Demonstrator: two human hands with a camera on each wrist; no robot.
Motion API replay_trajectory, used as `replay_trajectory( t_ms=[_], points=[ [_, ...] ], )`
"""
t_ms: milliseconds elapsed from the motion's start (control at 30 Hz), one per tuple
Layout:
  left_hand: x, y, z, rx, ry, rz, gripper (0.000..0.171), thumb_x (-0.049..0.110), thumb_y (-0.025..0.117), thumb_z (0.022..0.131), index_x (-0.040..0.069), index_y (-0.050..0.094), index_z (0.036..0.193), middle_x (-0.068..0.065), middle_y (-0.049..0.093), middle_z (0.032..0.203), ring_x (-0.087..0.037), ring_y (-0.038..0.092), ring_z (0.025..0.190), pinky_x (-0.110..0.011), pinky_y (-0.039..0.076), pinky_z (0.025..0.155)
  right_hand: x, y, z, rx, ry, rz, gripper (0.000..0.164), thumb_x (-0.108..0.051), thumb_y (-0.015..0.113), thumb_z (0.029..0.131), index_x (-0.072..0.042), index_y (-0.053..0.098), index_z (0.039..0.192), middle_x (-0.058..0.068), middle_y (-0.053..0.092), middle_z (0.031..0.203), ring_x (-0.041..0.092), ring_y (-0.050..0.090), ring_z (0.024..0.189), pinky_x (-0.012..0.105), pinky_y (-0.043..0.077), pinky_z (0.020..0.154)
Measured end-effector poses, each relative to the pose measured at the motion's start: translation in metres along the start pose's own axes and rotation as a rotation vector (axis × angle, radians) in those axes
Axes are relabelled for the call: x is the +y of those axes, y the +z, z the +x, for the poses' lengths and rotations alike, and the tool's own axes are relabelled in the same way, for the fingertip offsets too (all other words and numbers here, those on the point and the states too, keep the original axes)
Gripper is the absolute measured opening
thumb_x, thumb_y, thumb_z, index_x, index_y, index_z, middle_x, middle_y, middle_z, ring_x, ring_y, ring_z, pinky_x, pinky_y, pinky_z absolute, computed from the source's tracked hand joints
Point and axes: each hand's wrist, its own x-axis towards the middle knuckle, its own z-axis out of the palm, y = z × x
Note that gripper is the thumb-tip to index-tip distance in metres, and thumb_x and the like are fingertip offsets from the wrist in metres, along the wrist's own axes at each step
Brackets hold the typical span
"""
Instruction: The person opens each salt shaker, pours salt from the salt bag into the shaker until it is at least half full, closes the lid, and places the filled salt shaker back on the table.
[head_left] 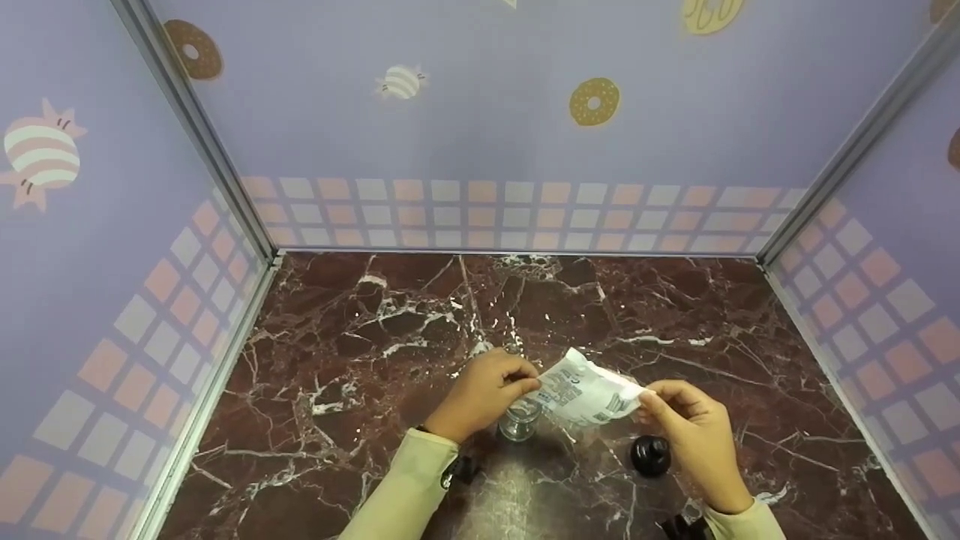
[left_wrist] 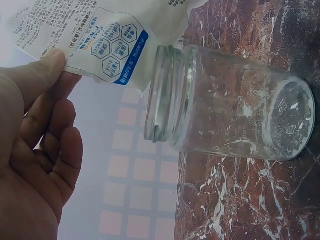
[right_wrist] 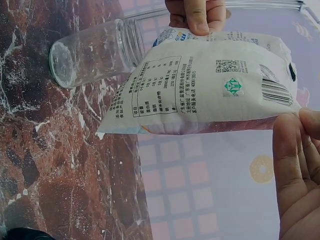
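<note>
A white printed salt bag (head_left: 589,391) is stretched between the two hands above the table. My left hand (head_left: 487,390) pinches its left edge between thumb and forefinger, with the other fingers curled below. At the opposite corner, my right hand (head_left: 694,431) pinches the bag between thumb and fingers. A clear glass jar (left_wrist: 230,105) stands upright and uncapped on the table, just below the left hand. In the left wrist view, part of the bag overlaps the jar's mouth. The jar's walls are see-through, and the marbled surface shows through them.
A round black object (head_left: 651,456) sits on the dark red marbled tabletop (head_left: 337,472), close to the right hand. White specks are scattered behind the jar. Patterned purple panels (head_left: 480,135) enclose the table at the back and both sides.
</note>
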Motion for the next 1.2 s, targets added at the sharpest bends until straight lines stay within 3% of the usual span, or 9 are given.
replay_trajectory(
  t_ms=[233,1200],
  points=[
    [0.0017,-0.0010,-0.0034,-0.002,-0.027,-0.026,0.012,0.039,0.074,0.093,0.027,0.078,0.095,0.016,0.063,0.084,-0.006,0.053,0.078,-0.027,0.047,0.075,-0.0027,-0.0012,0.0007,-0.013,-0.037,-0.048,0.005,0.004,0.074,0.092,0.007,0.071,0.096,0.017,0.072,0.080,0.021,0.073,0.069,0.032,0.062,0.065],
    [-0.0039,0.0030,-0.0064,0.042,0.027,-0.014,0.016,0.039,0.074,0.093,0.025,0.079,0.095,0.015,0.068,0.087,-0.005,0.054,0.078,-0.026,0.047,0.075,-0.0079,0.0000,0.0062,-0.009,-0.093,-0.080,0.005,0.008,0.073,0.090,0.004,0.072,0.093,0.019,0.071,0.080,0.018,0.071,0.068,0.026,0.060,0.062]
  ],
)
